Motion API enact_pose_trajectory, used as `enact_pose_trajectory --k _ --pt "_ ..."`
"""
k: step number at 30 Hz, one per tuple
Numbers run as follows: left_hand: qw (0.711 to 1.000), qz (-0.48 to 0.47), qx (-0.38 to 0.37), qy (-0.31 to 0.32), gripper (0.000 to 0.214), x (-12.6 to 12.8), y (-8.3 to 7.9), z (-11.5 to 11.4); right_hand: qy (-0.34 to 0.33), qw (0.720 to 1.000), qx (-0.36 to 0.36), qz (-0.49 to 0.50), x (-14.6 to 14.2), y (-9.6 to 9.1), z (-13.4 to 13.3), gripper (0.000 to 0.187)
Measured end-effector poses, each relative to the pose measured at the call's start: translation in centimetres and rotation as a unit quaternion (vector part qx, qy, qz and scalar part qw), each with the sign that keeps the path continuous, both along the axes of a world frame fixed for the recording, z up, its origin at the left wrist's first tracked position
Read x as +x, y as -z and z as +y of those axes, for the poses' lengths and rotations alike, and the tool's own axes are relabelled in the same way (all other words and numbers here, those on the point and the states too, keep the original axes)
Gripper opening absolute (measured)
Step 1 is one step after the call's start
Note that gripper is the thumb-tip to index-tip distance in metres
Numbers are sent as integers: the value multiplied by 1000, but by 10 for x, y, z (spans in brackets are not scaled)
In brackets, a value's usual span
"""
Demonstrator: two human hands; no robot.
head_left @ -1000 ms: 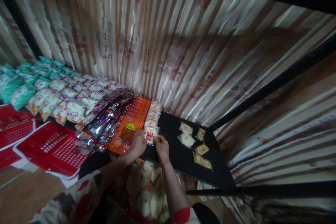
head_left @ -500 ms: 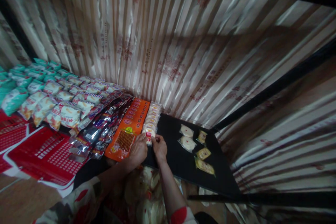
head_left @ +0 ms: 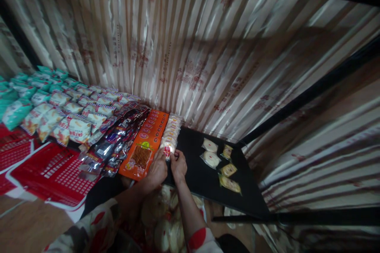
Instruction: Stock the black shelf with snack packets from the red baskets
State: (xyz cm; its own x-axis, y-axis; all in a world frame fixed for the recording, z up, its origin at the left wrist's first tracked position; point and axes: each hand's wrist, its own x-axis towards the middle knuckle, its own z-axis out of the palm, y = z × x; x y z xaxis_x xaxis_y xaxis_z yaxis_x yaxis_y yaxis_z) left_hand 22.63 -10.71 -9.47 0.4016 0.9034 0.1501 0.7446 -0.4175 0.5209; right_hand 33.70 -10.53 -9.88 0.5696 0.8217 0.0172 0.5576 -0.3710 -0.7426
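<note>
My left hand (head_left: 157,169) and my right hand (head_left: 178,165) meet at the near end of a row of pale round cakes in clear wrappers (head_left: 170,136) on a black shelf (head_left: 204,182). Both hands pinch the nearest cake packet (head_left: 167,151), which has a red label. The row runs back toward the striped curtain. An orange snack packet (head_left: 145,146) lies just left of the row, under my left hand. Below my arms sits a heap of the same pale cakes (head_left: 166,221).
Two loose cake packets (head_left: 210,152) and three small yellow packets (head_left: 228,170) lie on the shelf's right part. Dark foil bags (head_left: 115,142), white-and-red bags (head_left: 74,122) and teal bags (head_left: 26,87) fill the left. Red baskets (head_left: 50,170) stand below.
Both hands pushed the nearest cake packet a little farther back against the row. The view shifted slightly.
</note>
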Motion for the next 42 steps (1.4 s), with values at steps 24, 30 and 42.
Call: enact_pose_trajectory --k 24,30,42 --pt "992 -33 49 113 43 -32 39 -121 -77 989 129 -4 -47 32 -132 31" --pt "996 21 -51 67 37 -64 56 -145 -129 991 -16 -40 -72 63 -154 37" --pt "991 64 -112 -48 44 -83 76 -141 -192 954 -140 -184 -89 61 -155 39"
